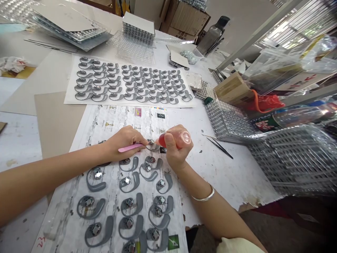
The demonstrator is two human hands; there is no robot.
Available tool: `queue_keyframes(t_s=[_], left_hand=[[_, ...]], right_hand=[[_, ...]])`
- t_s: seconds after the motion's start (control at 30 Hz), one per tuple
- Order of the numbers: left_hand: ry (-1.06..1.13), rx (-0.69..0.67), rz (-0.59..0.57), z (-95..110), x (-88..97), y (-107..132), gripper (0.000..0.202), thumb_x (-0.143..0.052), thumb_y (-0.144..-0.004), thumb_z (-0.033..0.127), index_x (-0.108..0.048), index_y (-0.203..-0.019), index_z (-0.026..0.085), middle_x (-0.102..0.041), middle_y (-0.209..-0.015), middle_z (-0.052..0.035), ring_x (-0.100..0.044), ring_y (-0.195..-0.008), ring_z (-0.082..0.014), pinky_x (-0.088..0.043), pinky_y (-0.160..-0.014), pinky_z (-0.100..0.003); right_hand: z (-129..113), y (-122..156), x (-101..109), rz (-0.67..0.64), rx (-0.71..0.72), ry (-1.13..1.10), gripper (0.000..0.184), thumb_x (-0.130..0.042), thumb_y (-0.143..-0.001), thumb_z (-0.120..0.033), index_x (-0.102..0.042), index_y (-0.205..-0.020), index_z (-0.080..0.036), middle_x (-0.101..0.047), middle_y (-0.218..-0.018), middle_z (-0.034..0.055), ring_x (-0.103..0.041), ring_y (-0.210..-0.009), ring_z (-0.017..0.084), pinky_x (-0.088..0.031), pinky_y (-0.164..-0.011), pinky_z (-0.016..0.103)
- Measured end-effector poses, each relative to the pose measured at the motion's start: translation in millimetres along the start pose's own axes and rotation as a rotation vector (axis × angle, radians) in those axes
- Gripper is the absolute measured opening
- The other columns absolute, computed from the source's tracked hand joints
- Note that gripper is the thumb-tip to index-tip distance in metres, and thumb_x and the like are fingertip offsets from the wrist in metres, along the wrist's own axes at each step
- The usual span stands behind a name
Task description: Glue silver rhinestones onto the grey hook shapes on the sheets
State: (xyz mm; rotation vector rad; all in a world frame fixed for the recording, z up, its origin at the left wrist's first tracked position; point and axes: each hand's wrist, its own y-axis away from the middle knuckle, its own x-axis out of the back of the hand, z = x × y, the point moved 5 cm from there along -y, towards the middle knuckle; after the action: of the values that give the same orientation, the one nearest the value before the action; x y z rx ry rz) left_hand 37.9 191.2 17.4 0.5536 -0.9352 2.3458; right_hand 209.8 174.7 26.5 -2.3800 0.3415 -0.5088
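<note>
My left hand (125, 140) is closed round a pink stick (130, 147), whose tip rests at a small grey hook-shaped piece (152, 144) on a printed paper sheet (110, 121). My right hand (176, 147) is wrapped round a small clear bottle with red liquid (175, 138), its nozzle pointing at that same piece. Several more grey hook-shaped pieces with shiny round centres (129, 203) lie in rows on the sheet below my hands. A silver bangle (204, 196) sits on my right wrist.
A white board (68, 95) farther back carries several rows of the same grey pieces. Black tweezers (219, 147) lie right of my right hand. Clear blister trays (295, 158) are stacked at the right, more trays (138, 30) and cardboard boxes (184, 17) at the back.
</note>
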Motion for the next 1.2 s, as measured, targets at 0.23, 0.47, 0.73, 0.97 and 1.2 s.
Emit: queue_keyframes(t_s=[0.23, 0.47, 0.73, 0.97, 1.2], left_hand=[[0.012, 0.014, 0.004, 2, 2.0, -2, 0.008, -0.061, -0.081, 0.015, -0.068, -0.078, 0.018, -0.072, -0.073, -0.0009, -0.068, -0.066, -0.0133, -0.051, -0.070, -0.025], [-0.011, 0.023, -0.003, 2, 1.7, -3, 0.010, -0.060, -0.082, 0.018, -0.070, -0.080, 0.018, -0.073, -0.075, -0.0019, -0.068, -0.068, -0.0141, -0.053, -0.072, -0.026], [0.039, 0.136, -0.033, -6, -0.9, -3, 0.012, -0.061, -0.083, 0.020, -0.073, -0.085, 0.019, -0.073, -0.076, -0.0030, -0.069, -0.068, -0.0151, -0.054, -0.068, -0.025], [0.069, 0.285, -0.057, -1, 0.4, -4, 0.013, -0.062, -0.080, 0.021, -0.074, -0.080, 0.016, -0.072, -0.069, -0.0046, -0.068, -0.065, -0.0167, -0.053, -0.058, -0.023], [0.108, 0.421, 0.043, 15, 19.3, -12, 0.018, -0.068, -0.077, 0.029, -0.074, -0.083, 0.013, -0.072, -0.074, -0.0069, -0.064, -0.058, -0.0138, -0.049, -0.051, -0.020]], right_hand=[[3, 1, -1, -0.007, -0.010, -0.010, 0.024, -0.061, -0.083, -0.032, -0.058, -0.062, -0.019, -0.057, -0.066, 0.0025, -0.056, -0.063, 0.016, -0.050, -0.056, 0.034], [-2, -2, -2, -0.005, 0.016, 0.005, 0.028, -0.060, -0.084, -0.034, -0.057, -0.060, -0.019, -0.056, -0.062, 0.0025, -0.056, -0.062, 0.016, -0.049, -0.056, 0.034], [1, 0, -4, -0.006, -0.015, -0.031, 0.024, -0.061, -0.083, -0.032, -0.056, -0.063, -0.018, -0.056, -0.067, 0.0020, -0.058, -0.060, 0.015, -0.050, -0.054, 0.032], [6, -12, 10, 0.197, -0.190, -0.272, 0.035, -0.062, -0.082, -0.041, -0.047, -0.059, -0.020, -0.048, -0.058, -0.0024, -0.051, -0.050, 0.011, -0.044, -0.040, 0.025], [78, -26, 23, 0.328, -0.935, -0.770, 0.054, -0.054, -0.070, -0.073, -0.046, -0.069, -0.020, -0.043, -0.049, -0.0082, -0.035, -0.033, 0.003, -0.023, -0.028, 0.015]])
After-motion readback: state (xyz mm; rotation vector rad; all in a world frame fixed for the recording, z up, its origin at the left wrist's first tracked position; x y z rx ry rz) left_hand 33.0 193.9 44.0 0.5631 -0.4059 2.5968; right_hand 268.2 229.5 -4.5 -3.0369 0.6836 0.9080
